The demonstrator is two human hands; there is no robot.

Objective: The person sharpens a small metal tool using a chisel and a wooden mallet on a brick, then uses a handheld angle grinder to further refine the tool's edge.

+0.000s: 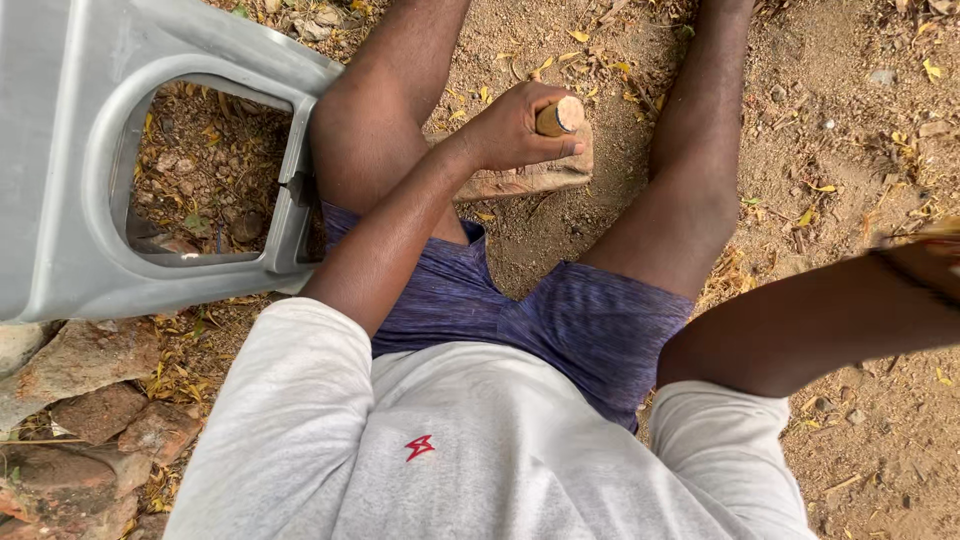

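Ground: bare dirt with dry leaves and pebbles, filling the upper and right frame.

Plastic chair: grey, tipped on its side, upper left; its cut-out shows leaf litter behind.

Rocks: reddish, piled at lower left.

Stone: flat, pale brown, lying on the dirt between the person's knees, upper centre. It looks steady enough to serve as a base; work is best kept over its middle.

Left hand: fist clamped around the rod, just above the stone. A firm, low grip seems wise, with the fingers kept clear of the top end.

Right hand: raised at the right edge, blurred and partly cut off; whether it is closed on anything cannot be told. Well apart from the left.

Rod: short wooden piece, cut end facing the camera, upright in the left fist over the stone. Holding it plumb looks like the main care.
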